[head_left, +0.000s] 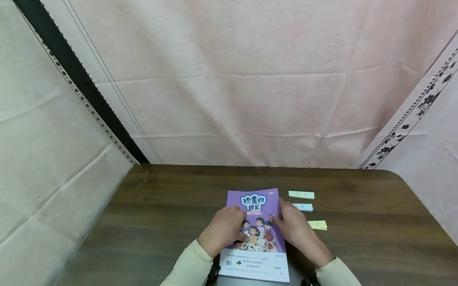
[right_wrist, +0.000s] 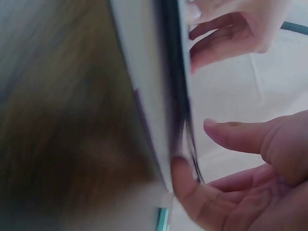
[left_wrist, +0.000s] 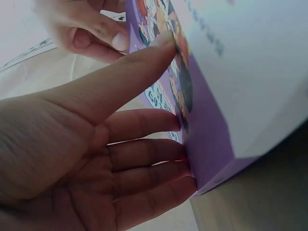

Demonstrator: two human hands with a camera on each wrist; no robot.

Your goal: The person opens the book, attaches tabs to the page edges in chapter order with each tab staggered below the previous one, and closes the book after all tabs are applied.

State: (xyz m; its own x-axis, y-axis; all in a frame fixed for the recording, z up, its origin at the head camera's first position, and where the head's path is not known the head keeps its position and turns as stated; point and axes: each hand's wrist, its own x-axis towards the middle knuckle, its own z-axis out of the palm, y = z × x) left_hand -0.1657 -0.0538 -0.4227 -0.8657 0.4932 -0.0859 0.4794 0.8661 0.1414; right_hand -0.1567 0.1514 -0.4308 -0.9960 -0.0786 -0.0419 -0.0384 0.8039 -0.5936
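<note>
A book (head_left: 253, 264) with a purple and white cover, cartoon children and Chinese print lies in front of me. My left hand (head_left: 226, 228) holds its left side. In the left wrist view the thumb of the left hand (left_wrist: 91, 125) presses on the cover, and the fingers touch the spine side. My right hand (head_left: 296, 225) is at the right edge. The right wrist view shows the right hand (right_wrist: 250, 192) with a finger hooked at the page edges (right_wrist: 139, 53), where a dark gap parts the upper layer from the pages; its thumb stands off the cover.
Right of the book lie a green paper strip (head_left: 301, 194), a blue strip (head_left: 303, 207) and a yellow strip (head_left: 317, 225), partly behind the right hand. The brown wooden table (head_left: 161, 222) ends at pale cloth curtains (head_left: 250, 99). A grey surface shows below the book.
</note>
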